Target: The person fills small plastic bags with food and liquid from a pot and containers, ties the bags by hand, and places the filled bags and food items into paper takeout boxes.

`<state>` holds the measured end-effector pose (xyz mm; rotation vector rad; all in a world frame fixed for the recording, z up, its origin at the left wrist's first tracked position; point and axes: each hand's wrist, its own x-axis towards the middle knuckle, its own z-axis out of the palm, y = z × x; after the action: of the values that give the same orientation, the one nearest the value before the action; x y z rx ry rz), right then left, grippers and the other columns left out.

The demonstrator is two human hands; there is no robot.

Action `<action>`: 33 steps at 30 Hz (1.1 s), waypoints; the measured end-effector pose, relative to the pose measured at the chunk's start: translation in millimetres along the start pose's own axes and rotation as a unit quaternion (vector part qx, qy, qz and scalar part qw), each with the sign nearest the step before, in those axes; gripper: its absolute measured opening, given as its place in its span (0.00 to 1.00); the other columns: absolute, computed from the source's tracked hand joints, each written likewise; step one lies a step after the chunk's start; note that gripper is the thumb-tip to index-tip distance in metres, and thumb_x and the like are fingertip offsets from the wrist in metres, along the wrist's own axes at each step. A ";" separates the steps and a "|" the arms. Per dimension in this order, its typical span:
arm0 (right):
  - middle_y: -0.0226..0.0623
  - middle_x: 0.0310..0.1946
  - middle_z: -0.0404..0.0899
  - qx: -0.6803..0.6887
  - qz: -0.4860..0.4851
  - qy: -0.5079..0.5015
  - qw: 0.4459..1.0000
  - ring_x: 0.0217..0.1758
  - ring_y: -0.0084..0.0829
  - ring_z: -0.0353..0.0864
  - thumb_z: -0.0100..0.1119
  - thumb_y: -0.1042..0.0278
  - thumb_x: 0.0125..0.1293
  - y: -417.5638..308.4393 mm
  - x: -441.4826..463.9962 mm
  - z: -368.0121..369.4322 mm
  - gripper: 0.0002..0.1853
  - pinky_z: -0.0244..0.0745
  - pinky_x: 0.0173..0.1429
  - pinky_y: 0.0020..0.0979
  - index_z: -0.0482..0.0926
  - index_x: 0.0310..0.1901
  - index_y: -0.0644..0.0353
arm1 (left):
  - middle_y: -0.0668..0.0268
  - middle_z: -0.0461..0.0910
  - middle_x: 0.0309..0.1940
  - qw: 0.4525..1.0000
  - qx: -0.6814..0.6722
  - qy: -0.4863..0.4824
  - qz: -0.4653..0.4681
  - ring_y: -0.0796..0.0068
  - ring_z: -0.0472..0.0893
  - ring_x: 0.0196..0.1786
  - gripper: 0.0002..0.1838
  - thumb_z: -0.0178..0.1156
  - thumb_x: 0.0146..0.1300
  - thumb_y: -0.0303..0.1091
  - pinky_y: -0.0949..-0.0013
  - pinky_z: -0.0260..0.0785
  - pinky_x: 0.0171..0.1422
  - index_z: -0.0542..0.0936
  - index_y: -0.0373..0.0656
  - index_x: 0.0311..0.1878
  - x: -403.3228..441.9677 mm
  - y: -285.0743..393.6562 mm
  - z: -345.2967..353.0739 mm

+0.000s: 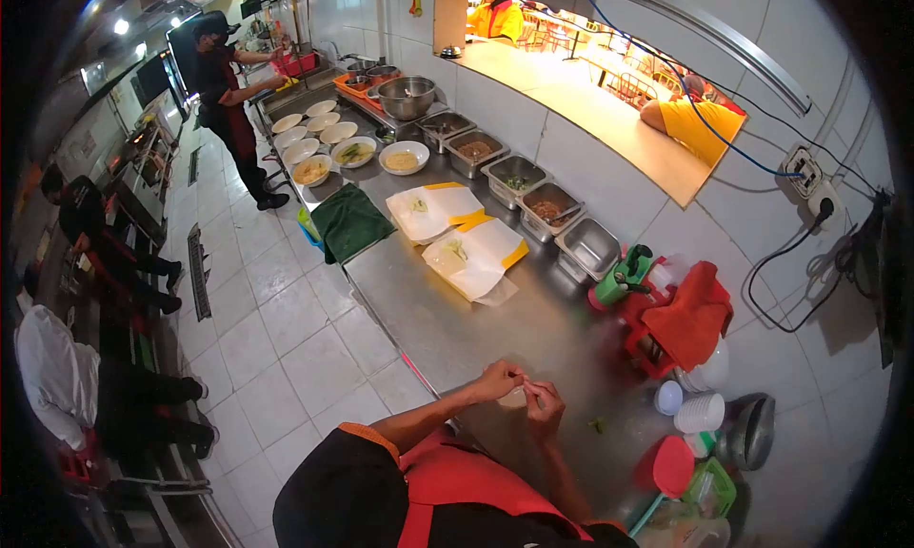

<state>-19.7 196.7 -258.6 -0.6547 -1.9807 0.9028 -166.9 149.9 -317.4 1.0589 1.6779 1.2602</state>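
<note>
My left hand [497, 382] and my right hand [545, 411] meet over the steel counter, fingers pinched together. Between them is a small pale bag [513, 398], see-through in part and gripped at its top; its contents are too small to make out. A few green scraps [596, 424] lie on the counter to the right of my right hand. Farther up the counter are two opened paper wrappers, a nearer one [487, 265] and a farther one [428, 215], white with yellow edges and pale green pieces on them.
Steel pans [588, 247] line the wall. Several white bowls [404, 158], some with food, stand beyond a dark green cloth [350, 222]. On the right are a red cloth [690, 315], stacked white cups [700, 412] and a red container [666, 464]. Co-workers stand across the aisle and at the far end.
</note>
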 end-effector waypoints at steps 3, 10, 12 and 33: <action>0.36 0.30 0.80 0.051 0.055 -0.067 0.995 0.31 0.25 0.78 0.62 0.79 0.57 4.1 6.3 -10.7 0.04 0.71 0.37 0.25 0.83 0.35 0.63 | 0.71 0.75 0.20 0.997 -0.064 -0.040 0.009 0.81 0.70 0.25 0.11 0.59 0.61 0.40 0.69 0.64 0.33 0.81 0.42 0.30 -1.9 -1.4 -1.1; 0.29 0.32 0.81 0.202 0.247 -0.130 0.939 0.32 0.16 0.73 0.63 0.75 0.59 28.0 4.4 -9.5 0.05 0.71 0.39 0.21 0.82 0.38 0.62 | 0.69 0.79 0.27 0.992 -0.033 -0.120 0.018 0.81 0.73 0.34 0.10 0.58 0.63 0.33 0.72 0.67 0.39 0.81 0.35 0.37 -6.0 25.5 -22.0; 0.30 0.32 0.81 0.220 0.256 -0.112 0.935 0.33 0.17 0.74 0.64 0.74 0.59 33.4 3.2 -7.0 0.06 0.71 0.40 0.21 0.81 0.39 0.63 | 0.70 0.78 0.25 0.992 -0.047 -0.109 0.053 0.82 0.72 0.30 0.09 0.59 0.62 0.34 0.72 0.66 0.35 0.81 0.37 0.35 -3.6 18.1 -19.5; 0.34 0.31 0.83 0.034 0.277 -0.061 0.958 0.34 0.21 0.78 0.64 0.68 0.60 10.9 8.5 4.1 0.10 0.73 0.41 0.24 0.82 0.38 0.67 | 0.64 0.81 0.32 0.984 0.084 0.025 0.154 0.70 0.78 0.39 0.13 0.62 0.60 0.43 0.60 0.57 0.54 0.82 0.43 0.37 -25.4 43.5 -20.5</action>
<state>-26.4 207.9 -264.8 -1.1697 -1.8882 1.3646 -169.5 126.6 -268.2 1.4435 1.7290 1.3636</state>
